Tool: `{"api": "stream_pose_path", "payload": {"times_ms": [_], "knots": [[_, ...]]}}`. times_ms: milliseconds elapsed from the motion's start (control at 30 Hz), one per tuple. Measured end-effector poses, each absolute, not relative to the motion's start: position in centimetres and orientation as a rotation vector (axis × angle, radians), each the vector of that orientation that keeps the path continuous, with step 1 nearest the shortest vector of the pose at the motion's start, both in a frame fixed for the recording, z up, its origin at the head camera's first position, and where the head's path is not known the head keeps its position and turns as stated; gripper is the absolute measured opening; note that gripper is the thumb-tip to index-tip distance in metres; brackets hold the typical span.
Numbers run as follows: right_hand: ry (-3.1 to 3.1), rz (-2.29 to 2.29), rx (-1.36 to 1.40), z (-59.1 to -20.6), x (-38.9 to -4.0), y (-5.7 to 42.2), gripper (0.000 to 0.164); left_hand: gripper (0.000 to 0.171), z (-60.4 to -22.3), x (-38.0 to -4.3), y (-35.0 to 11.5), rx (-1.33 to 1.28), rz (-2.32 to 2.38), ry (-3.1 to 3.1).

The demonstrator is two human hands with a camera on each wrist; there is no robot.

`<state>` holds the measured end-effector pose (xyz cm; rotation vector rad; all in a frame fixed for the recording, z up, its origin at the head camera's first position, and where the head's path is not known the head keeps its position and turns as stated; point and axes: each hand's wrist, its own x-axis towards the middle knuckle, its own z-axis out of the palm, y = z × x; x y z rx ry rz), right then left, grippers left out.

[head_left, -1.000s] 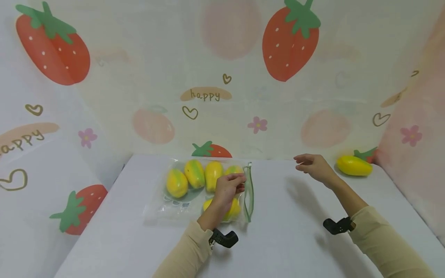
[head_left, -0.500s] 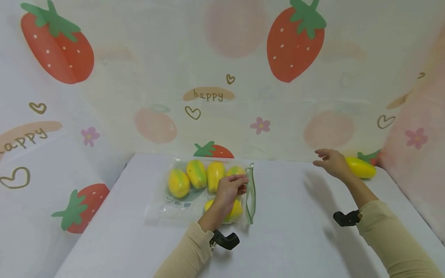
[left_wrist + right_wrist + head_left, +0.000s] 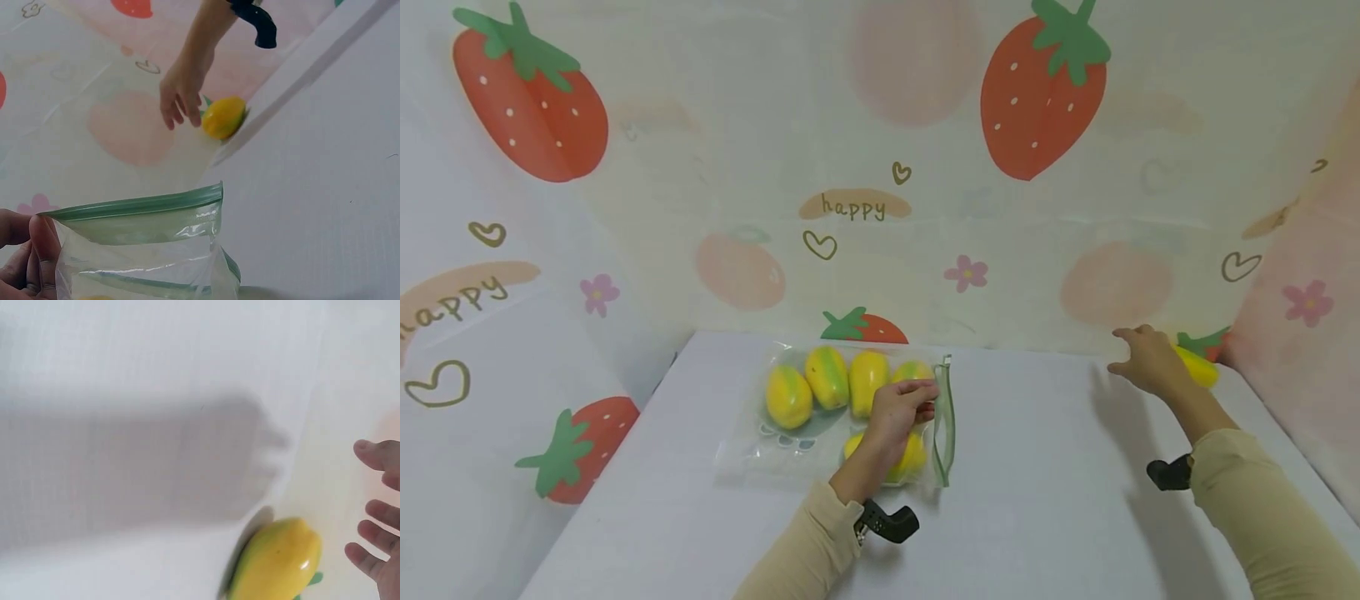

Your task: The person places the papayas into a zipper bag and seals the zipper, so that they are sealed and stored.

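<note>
My left hand [image 3: 889, 418] pinches the open edge of a clear zip bag [image 3: 745, 460] by its green zip strip [image 3: 137, 205], between thumb and finger. In the bag lie several yellow papaya-like fruits [image 3: 826, 377] with green streaks, some partly behind the hand. My right hand [image 3: 1152, 362] hovers above the far right of the table, fingers apart and holding nothing. Just beside it, one more yellow papaya-like fruit [image 3: 278, 559] lies on the table; the hand and forearm hide part of it in the head view.
The white table [image 3: 1022, 500] carries the bag left of centre and the single fruit at its far right corner. Behind it rises a cloth wall [image 3: 1000, 217] printed with strawberries, meeting a pinkish side wall [image 3: 1300, 375] on the right.
My right hand has moved rightwards to the lone fruit and now covers much of it in the head view. The left hand keeps its hold on the bag; the head view shifts slightly.
</note>
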<state>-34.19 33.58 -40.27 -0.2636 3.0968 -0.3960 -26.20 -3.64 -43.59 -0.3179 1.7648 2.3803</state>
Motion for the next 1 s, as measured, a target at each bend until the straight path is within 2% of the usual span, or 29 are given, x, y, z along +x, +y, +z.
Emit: {"api": "stream_pose_path", "payload": {"times_ms": [400,667,1000], "knots": [[3.160,-0.346,-0.244,-41.5,-33.8,37.1,0.061,0.025,-44.0,-26.3,-3.6,-0.340,2.370,1.774],[3.118,-0.283,-0.181,-40.8,-34.0,38.9,0.073,0.023,-43.9,-26.2,-3.5,-0.348,2.372,1.777],[3.028,-0.318,-0.121,-40.4,-34.8,39.6,0.078,0.025,-43.9,-26.3,-3.6,-0.343,2.378,1.784]]}}
